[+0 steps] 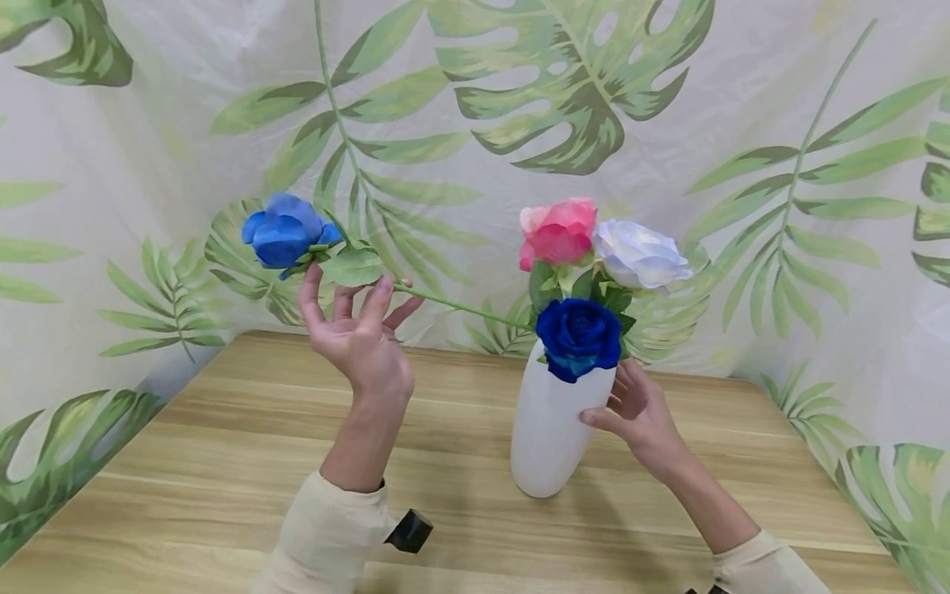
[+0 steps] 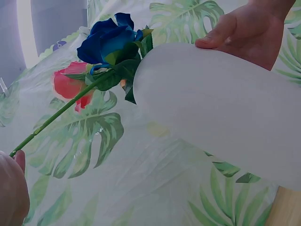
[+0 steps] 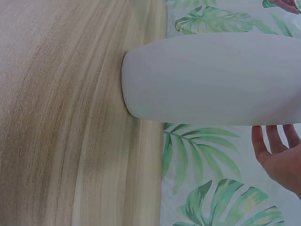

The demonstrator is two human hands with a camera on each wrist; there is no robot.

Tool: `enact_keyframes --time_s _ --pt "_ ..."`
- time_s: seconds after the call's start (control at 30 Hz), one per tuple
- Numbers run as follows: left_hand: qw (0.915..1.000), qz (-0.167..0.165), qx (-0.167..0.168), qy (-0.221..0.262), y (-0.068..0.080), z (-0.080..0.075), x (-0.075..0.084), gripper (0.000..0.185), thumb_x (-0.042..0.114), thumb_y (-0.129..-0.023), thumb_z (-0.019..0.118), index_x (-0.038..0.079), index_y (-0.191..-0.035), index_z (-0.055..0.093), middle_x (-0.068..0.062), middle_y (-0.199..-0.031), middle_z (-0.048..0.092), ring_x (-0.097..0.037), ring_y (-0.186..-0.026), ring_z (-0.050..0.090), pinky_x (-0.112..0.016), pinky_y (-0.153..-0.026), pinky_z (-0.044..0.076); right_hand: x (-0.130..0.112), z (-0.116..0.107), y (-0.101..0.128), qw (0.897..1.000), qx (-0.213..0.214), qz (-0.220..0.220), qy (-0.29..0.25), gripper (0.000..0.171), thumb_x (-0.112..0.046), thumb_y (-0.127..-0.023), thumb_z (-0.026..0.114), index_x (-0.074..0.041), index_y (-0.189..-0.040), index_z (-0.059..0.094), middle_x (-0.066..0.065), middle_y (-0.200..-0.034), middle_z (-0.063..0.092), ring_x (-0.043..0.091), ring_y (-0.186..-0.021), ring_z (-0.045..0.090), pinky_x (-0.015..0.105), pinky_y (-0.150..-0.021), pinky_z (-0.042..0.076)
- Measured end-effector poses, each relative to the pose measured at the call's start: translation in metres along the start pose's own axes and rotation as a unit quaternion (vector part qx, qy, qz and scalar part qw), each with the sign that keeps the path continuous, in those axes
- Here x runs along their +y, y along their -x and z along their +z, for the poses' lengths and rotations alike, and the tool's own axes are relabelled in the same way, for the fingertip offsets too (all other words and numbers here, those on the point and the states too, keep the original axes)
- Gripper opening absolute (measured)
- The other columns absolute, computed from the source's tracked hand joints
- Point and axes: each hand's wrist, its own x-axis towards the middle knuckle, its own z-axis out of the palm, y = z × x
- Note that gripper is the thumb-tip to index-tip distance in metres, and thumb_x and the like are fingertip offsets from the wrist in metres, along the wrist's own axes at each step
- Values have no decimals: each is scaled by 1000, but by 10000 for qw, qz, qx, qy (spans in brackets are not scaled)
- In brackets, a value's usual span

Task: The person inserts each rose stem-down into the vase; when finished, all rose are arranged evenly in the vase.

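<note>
1. Left hand [image 1: 361,334]: raised above the counter [image 1: 223,462], palm up, fingers loosely curled around the green stem [image 1: 460,308] of a light-blue rose [image 1: 285,229]. The stem is held between the fingertips; the bloom lies to the left of the hand, tipped sideways.
2. Stem runs from the left hand rightward and slightly down to the mouth of the white vase [image 1: 552,421]. Its lower end reaches the vase among the other flowers; whether it sits inside the mouth cannot be told.
3. Left wrist view confirms the stem pinched at the fingertips and leading toward the vase neck.
4. Right hand [image 1: 640,410]: rests against the right side of the vase, thumb on the front of the wall, fingers bent round its far side. It grips the vase body.
5. White vase: stands on the counter near its middle, leaning slightly to the right at the top. The right wrist view shows its base touching the wood.
6. In the vase: a dark-blue rose [image 1: 579,337] at the front of the mouth, a pink rose [image 1: 558,233] above and behind it, a white rose [image 1: 640,254] just beside the pink one on the right.
7. Surroundings: a leaf-print backdrop [image 1: 668,124] encloses the counter at the back and sides.
</note>
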Motion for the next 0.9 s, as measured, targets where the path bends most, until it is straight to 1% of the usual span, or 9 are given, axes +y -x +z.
enact_keyframes --time_s 0.13,0.23,0.33,0.47,0.63,0.73,0.8,0.9 --pt "9998 190 -74 -35 0 2 3 73 -20 -82 73 5 -145 44 -16 -90 58 -25 -70 68 -38 -54 65 -1 0 -1 10000 -5 18 28 78 12 -87 73 -15 -155 47 -4 -147 59 15 -130 59 25 -101 54" --pt "9992 375 -145 0 -1 3 6 73 -20 -82 72 5 -145 45 -16 -92 59 -26 -67 68 -37 -52 64 -1 0 -1 10000 -13 22 47 78 11 -87 73 -15 -156 46 -4 -147 59 15 -129 59 25 -101 54" --pt "9986 439 -287 62 0 3 7 72 -21 -82 71 4 -144 45 -17 -91 58 -27 -64 67 -37 -51 63 -1 0 0 10000 -3 34 39 78 11 -87 73 -15 -156 46 -4 -146 59 15 -129 59 25 -101 54" --pt "9980 401 -481 112 5 4 4 71 -23 -81 71 3 -142 47 -17 -87 54 -29 -61 66 -39 -51 64 -1 -1 0 10000 6 52 18 78 11 -87 73 -15 -155 47 -4 -146 60 15 -129 59 25 -101 55" --pt "9960 598 -662 -16 12 6 -2 69 -23 -80 71 3 -141 49 -16 -88 56 -29 -61 66 -39 -53 64 0 0 1 10000 0 31 -11 78 12 -87 73 -15 -155 47 -4 -146 60 15 -128 59 26 -101 55" --pt "9937 785 -791 -120 15 6 -4 69 -23 -80 72 2 -140 49 -13 -83 51 -29 -61 67 -39 -54 64 0 0 0 10000 11 25 -9 78 12 -87 73 -15 -155 47 -4 -146 60 15 -129 59 25 -101 55" --pt "9919 889 -883 -206 16 7 -5 69 -23 -80 71 2 -140 48 -11 -78 46 -29 -61 68 -39 -54 64 0 0 0 10000 18 30 3 77 12 -87 73 -15 -154 47 -4 -145 60 15 -129 59 25 -101 54" --pt "9900 989 -979 -236 17 7 -6 68 -23 -81 71 2 -140 48 -10 -77 44 -28 -61 69 -38 -54 64 0 -1 0 10000 16 44 21 77 12 -87 73 -15 -154 48 -4 -145 60 15 -128 59 25 -101 54"
